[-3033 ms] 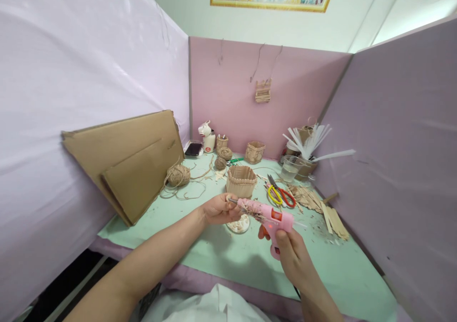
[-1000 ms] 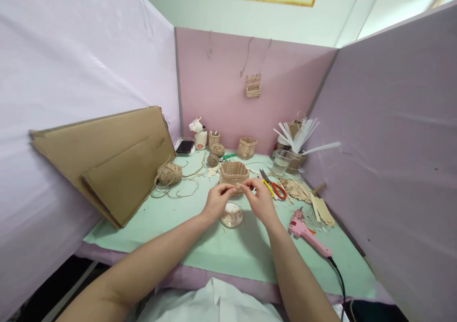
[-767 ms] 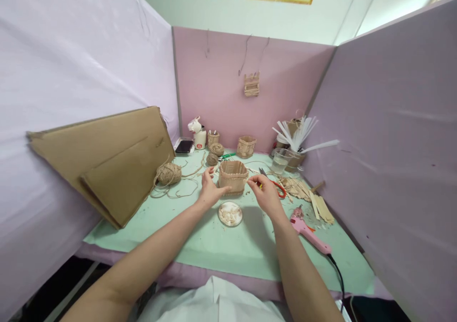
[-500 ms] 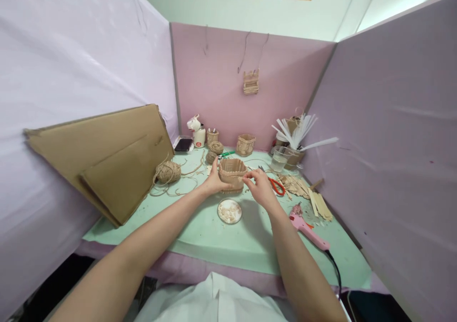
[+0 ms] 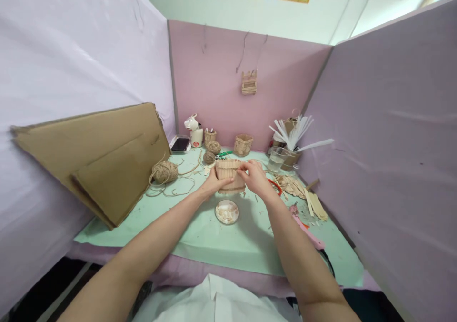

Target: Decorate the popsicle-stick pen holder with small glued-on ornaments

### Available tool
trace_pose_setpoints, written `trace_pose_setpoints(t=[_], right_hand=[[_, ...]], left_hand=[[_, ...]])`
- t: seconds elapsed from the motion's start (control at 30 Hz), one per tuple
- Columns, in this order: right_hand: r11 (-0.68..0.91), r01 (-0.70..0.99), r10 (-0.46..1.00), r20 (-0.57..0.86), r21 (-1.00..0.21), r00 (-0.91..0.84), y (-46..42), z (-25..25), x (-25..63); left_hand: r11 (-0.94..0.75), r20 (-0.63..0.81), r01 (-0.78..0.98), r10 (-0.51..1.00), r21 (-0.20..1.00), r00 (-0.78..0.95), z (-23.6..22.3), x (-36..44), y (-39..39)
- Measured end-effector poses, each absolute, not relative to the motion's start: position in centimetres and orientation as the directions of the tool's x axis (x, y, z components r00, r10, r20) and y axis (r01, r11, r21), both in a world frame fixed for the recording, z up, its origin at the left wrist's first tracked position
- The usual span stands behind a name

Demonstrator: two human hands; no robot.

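Observation:
A small basket made of pale wooden sticks (image 5: 228, 181), with cord-like bands near its top and bottom, is held above the green tabletop, its side wall facing me. My left hand (image 5: 213, 183) grips it from the left, thumb across the front. My right hand (image 5: 253, 175) is at its right front, fingertips pinched against the upper wall; whatever sits in the pinch is too small to make out. Just below the basket lies a small round dish (image 5: 227, 212) holding pale wood bits.
At right are a pink glue gun (image 5: 310, 234), red-handled scissors (image 5: 274, 186), wood strips (image 5: 316, 205) and a clear cup of liquid (image 5: 277, 159). Twine balls (image 5: 164, 171) and cardboard (image 5: 117, 169) stand left. Behind is another wooden basket (image 5: 243, 145).
The basket has tipped so its side wall faces me and its inside no longer shows. My right hand has moved left, onto the wall.

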State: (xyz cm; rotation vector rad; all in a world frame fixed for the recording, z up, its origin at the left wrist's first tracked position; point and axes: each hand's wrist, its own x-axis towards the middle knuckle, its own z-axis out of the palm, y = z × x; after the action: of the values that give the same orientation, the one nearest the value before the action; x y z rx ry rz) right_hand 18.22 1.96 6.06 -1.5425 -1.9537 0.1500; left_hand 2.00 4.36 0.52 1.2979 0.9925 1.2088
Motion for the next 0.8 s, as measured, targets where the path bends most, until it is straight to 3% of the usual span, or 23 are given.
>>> trace_pose_setpoints(t=[0.33,0.8], right_hand=[[0.259,0.887,0.919,0.379,-0.383,-0.105,1.9,6.0,17.2],[0.252,0.930,0.822,0.567,-0.269,-0.058,1.5,4.4,16.3]], left_hand=[[-0.086,0.090,-0.064,0.993,0.994,0.074,-1.2,2.0,5.5],[-0.076,0.076,-0.002,0.996,0.997,-0.037,-0.8,2.6,4.9]])
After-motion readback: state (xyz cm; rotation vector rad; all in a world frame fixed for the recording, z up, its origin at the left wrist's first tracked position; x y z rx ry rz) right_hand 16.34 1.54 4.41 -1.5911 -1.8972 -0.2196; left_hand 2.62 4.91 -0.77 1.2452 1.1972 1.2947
